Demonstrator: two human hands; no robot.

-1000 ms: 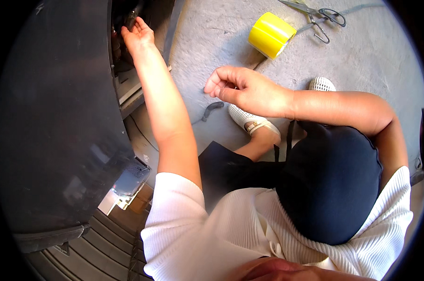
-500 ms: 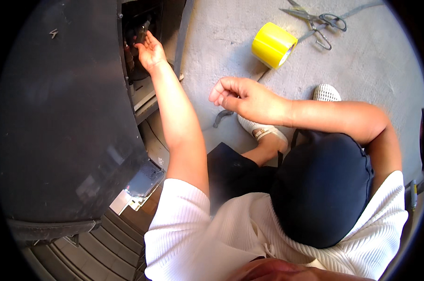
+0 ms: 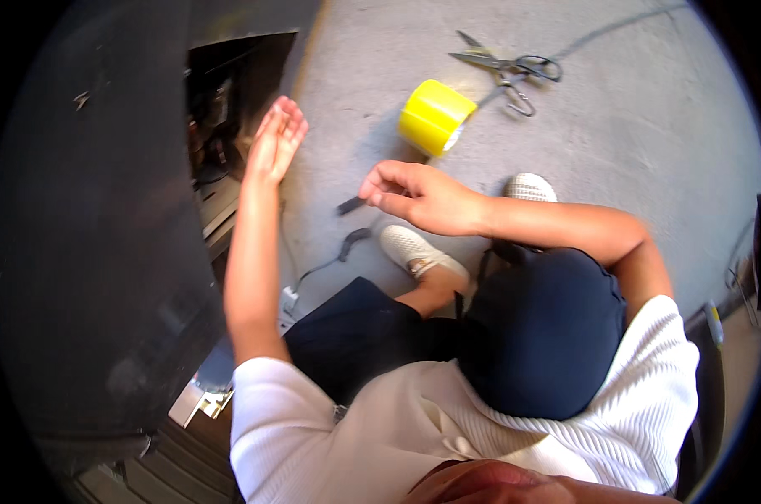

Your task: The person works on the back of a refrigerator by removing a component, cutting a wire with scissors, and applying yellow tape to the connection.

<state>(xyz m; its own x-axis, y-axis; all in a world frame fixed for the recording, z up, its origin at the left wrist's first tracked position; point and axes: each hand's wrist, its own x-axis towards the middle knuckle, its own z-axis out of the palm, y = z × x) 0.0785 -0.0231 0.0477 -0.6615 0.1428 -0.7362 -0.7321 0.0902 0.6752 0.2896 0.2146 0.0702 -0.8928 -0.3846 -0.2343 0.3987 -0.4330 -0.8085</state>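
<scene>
Left hand (image 3: 277,139) was up in the upper left of the frame, arm nearly straight, palm flat, fingers extended side by side, nothing in them; it overlapped the edge of the opening (image 3: 250,71) in the dark cabinet (image 3: 103,227), and I couldn't tell whether it touched. Right hand (image 3: 422,195) sat mid-frame, wrist level, fingers curled toward the thumb, forearm crossing above the dark-clad knee (image 3: 548,336). A short black piece (image 3: 349,206) showed right at its fingertips, center of frame; pinched or just behind them, I couldn't tell.

Parts inside the opening were dim and blurred, kinds unclear. Cabinet ran off into the black rim at left; the knee hid much of the floor (image 3: 649,143) lower right.

Around: yellow tape roll (image 3: 435,118) top center, open scissors (image 3: 515,65) and metal hook (image 3: 521,102) right of it, curved dark piece (image 3: 354,244) below the right hand, near a pale shoe (image 3: 405,248).
</scene>
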